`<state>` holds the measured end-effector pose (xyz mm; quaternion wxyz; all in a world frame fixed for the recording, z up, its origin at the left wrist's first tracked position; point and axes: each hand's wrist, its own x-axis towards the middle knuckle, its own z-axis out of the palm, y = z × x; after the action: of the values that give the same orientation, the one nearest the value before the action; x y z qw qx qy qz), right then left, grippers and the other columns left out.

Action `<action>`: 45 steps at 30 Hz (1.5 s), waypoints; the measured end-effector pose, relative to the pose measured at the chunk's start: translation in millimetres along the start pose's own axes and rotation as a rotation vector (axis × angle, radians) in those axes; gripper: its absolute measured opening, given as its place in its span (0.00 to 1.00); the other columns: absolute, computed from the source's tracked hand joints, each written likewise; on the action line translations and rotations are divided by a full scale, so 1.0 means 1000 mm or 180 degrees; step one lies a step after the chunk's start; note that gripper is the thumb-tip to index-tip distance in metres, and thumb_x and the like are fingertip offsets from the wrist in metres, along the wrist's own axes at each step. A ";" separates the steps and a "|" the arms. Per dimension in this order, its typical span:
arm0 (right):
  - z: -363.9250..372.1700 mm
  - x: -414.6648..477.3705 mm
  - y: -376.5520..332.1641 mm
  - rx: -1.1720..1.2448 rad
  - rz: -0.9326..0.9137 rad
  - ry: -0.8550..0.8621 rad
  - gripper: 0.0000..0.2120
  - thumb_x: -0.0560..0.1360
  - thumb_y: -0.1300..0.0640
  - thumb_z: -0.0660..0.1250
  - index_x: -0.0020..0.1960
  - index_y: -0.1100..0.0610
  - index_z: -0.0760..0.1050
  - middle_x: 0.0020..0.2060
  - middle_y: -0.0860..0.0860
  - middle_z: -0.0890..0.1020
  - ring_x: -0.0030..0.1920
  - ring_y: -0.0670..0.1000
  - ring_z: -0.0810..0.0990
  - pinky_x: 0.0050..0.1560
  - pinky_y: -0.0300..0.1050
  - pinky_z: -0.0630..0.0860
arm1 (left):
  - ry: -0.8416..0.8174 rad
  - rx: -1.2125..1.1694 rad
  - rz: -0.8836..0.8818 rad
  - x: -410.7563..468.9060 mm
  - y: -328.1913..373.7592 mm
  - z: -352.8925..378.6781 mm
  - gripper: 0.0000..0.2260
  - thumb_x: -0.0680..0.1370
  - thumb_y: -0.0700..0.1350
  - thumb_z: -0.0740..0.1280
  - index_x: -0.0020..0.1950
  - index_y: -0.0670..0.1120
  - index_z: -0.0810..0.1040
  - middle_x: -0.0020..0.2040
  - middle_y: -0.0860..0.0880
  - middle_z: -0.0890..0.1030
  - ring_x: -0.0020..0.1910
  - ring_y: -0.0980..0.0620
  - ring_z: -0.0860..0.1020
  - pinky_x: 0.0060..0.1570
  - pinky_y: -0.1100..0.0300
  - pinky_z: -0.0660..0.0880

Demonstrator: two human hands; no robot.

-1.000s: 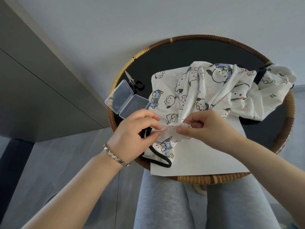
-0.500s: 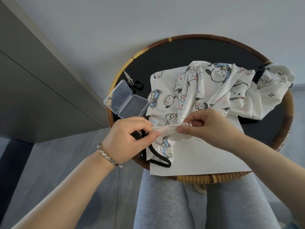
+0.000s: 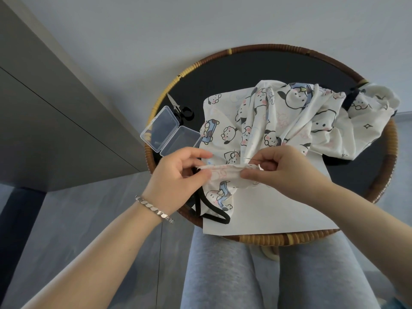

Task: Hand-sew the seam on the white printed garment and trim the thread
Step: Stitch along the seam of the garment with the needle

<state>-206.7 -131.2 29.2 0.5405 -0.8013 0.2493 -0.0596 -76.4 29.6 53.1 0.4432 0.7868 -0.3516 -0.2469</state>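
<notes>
Presently: the white printed garment [image 3: 289, 121] lies heaped on the round table [image 3: 391, 150], its far end spilling over the right rim and its near end over a sheet of white paper [image 3: 278, 208]. A folded seam edge [image 3: 223, 172] is stretched between both hands, lifted just above the paper.

Left hand [image 3: 178, 175]: grip pinched on the fold's left end, thumb against forefinger. A bracelet [image 3: 153, 209] sits on the wrist.

Right hand [image 3: 283, 172]: grip clamped on the fold's right end, with a needle [image 3: 249, 158] between the fingers, its tip pointing up-left over the cloth. The thread is too fine to make out.

A black trim loop [image 3: 214, 216] hangs at the table's near edge. Small scissors [image 3: 181, 109] lie just beyond an open clear plastic box [image 3: 170, 132], far left, with neither hand on them.
</notes>
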 end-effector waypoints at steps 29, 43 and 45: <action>-0.002 -0.013 -0.012 -0.0766 -0.1186 -0.0039 0.08 0.77 0.58 0.57 0.47 0.52 0.74 0.33 0.35 0.74 0.39 0.35 0.72 0.40 0.27 0.66 | 0.0145 -0.0246 0.0681 -0.014 0.006 0.019 0.03 0.69 0.46 0.67 0.40 0.54 0.76 0.34 0.64 0.81 0.37 0.65 0.79 0.39 0.75 0.71; 0.002 -0.007 -0.013 -0.0927 -0.1384 -0.0086 0.10 0.75 0.57 0.55 0.47 0.54 0.75 0.40 0.39 0.74 0.42 0.39 0.72 0.41 0.27 0.66 | 0.0106 -0.0065 0.0835 -0.010 0.000 0.014 0.07 0.73 0.40 0.67 0.43 0.53 0.76 0.36 0.66 0.81 0.39 0.66 0.78 0.42 0.76 0.69; 0.002 -0.007 -0.013 -0.0861 -0.1394 -0.0100 0.09 0.75 0.58 0.56 0.47 0.54 0.75 0.40 0.39 0.74 0.42 0.38 0.71 0.41 0.26 0.66 | 0.0090 -0.0076 0.0841 -0.010 0.000 0.014 0.07 0.73 0.40 0.67 0.43 0.53 0.76 0.37 0.66 0.81 0.40 0.66 0.78 0.42 0.76 0.69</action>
<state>-207.3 -122.4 41.4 0.4065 -0.9020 0.0671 -0.1289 -92.4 29.7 47.0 0.4860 0.7317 -0.4429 -0.1795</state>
